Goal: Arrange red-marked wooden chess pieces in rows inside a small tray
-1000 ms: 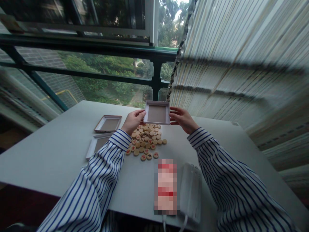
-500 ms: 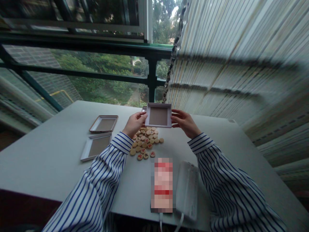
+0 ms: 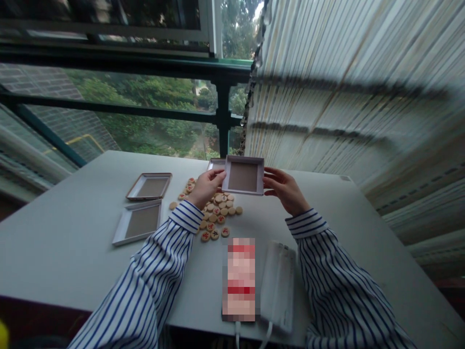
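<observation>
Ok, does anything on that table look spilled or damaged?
The round wooden pieces lie loose and scattered on the table, beside open boxes, so they look spilled, though possibly on purpose. No damage visible.

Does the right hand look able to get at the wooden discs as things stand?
Probably yes, once it leaves the edge of the open box: nothing visible stands between the right hand and the wooden discs on the pile's right side.
</observation>
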The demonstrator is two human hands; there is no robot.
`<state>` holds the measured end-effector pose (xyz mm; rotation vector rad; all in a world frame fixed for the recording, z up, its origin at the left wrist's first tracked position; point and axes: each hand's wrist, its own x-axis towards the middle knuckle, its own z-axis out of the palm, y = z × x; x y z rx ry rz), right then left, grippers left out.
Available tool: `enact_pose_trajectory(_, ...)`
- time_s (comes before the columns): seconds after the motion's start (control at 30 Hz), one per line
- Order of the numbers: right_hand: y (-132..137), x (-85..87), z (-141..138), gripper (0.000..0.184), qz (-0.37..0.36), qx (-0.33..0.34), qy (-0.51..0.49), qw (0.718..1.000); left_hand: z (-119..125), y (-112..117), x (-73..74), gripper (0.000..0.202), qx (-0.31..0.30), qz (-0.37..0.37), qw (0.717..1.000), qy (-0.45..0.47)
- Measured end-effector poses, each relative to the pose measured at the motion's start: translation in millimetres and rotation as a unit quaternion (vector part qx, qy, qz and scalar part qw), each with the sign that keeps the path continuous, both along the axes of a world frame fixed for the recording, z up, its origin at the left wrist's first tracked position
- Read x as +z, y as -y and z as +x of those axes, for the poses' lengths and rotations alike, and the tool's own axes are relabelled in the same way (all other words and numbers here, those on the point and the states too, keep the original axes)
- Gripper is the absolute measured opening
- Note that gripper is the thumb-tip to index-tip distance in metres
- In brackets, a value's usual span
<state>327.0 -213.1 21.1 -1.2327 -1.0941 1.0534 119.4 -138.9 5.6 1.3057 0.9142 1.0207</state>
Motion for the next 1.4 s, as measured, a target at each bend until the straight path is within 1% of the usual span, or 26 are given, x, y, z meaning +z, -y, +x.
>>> enact_pose_trajectory(0.2,5.0,-9.0,5.7,0.043,0.002,-0.005,0.003,1.000,5.8,4.9,-1.0,0.033,0.020,0.002,0.999,-0.034)
enact_pose_trajectory(0.43,10.7,-14.7,11.7,0.042,0.028,-0.009,0.017,0.999,10.8,3.6,-10.5,0.037,0.000,0.001,1.000,-0.023)
enact_pose_trajectory(0.73,17.1,-24.0,21.5,0.044,0.037,-0.023,0.030,0.999,21.5,8.3,-11.5,0.035,-0.020,-0.009,1.000,-0.014)
enact_pose_trajectory(0.93,18.8,-23.8,29.9,0.046,0.041,-0.032,0.041,0.998,33.0,7.2,-12.6,0.033,-0.024,-0.034,0.999,0.011)
enact_pose_trajectory(1.1,18.9,-23.8,36.2,0.050,0.050,-0.031,0.053,0.997,39.9,3.7,-14.2,0.038,-0.035,-0.034,0.999,0.019)
enact_pose_trajectory(1.23,19.7,-22.6,37.8,0.051,0.056,-0.032,0.059,0.996,39.8,2.6,-13.8,0.040,-0.045,-0.019,0.999,0.016)
enact_pose_trajectory(1.4,21.4,-19.7,39.1,0.054,0.050,-0.025,0.078,0.995,37.5,4.3,-10.3,0.045,-0.081,-0.023,0.996,0.007)
